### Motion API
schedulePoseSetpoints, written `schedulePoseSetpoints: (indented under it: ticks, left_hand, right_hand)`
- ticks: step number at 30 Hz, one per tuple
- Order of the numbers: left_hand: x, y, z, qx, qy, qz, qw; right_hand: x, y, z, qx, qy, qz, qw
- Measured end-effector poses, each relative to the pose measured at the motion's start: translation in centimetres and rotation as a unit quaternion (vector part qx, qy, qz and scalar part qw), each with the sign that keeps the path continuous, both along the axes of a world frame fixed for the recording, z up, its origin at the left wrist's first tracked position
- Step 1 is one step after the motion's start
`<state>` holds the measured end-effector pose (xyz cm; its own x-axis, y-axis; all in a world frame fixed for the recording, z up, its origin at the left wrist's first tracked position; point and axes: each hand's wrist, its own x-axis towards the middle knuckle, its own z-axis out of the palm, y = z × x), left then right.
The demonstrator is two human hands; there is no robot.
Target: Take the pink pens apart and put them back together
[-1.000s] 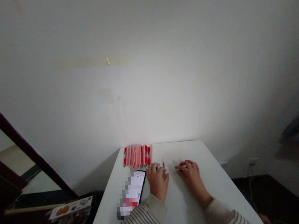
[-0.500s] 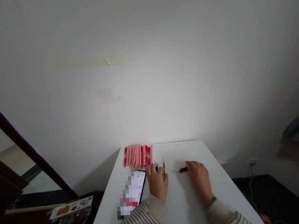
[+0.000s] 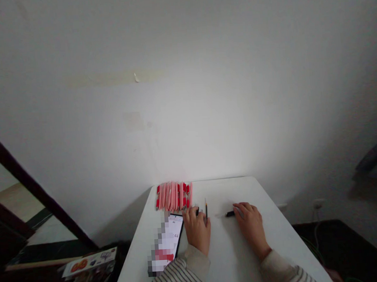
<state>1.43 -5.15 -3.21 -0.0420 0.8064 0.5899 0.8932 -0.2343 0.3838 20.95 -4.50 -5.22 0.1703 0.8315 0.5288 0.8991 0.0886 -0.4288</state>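
Note:
My left hand (image 3: 197, 230) rests on the white table (image 3: 270, 221), fingers curled near a thin dark refill (image 3: 206, 209) that lies pointing away from me. A small dark piece sits by its fingertips. My right hand (image 3: 250, 224) lies palm down to the right, fingers closed around the end of a short black pen part (image 3: 230, 213) that sticks out to the left. A row of several pink and red pens (image 3: 174, 196) lies at the table's far left edge, just beyond my left hand.
A phone (image 3: 169, 240) with a lit screen lies on the table left of my left hand. The table stands against a plain white wall (image 3: 185, 94). A dark beam (image 3: 34, 188) slants at the left, with a printed packet (image 3: 89, 262) on the floor below.
My right hand slid to the right, and the black pen part now shows at its fingertips. My left hand has stayed in place by the refill.

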Motion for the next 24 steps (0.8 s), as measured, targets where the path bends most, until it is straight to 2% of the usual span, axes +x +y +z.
schedulePoseSetpoints:
  ticks: [5,17,24]
  left_hand:
    - [0.0,0.19,-0.07,-0.001,0.005,0.003,1.0]
    - [-0.09,0.38,-0.18,0.05,0.005,0.009,0.999]
    - [0.22,0.38,-0.36,0.075,-0.027,-0.029,0.996]
  right_hand:
    - [-0.01,0.03,-0.03,0.001,0.01,0.003,1.0]
    - [-0.08,-0.01,-0.16,-0.005,0.027,-0.001,1.0]
    - [-0.25,0.12,0.06,0.067,0.025,0.064,0.995]
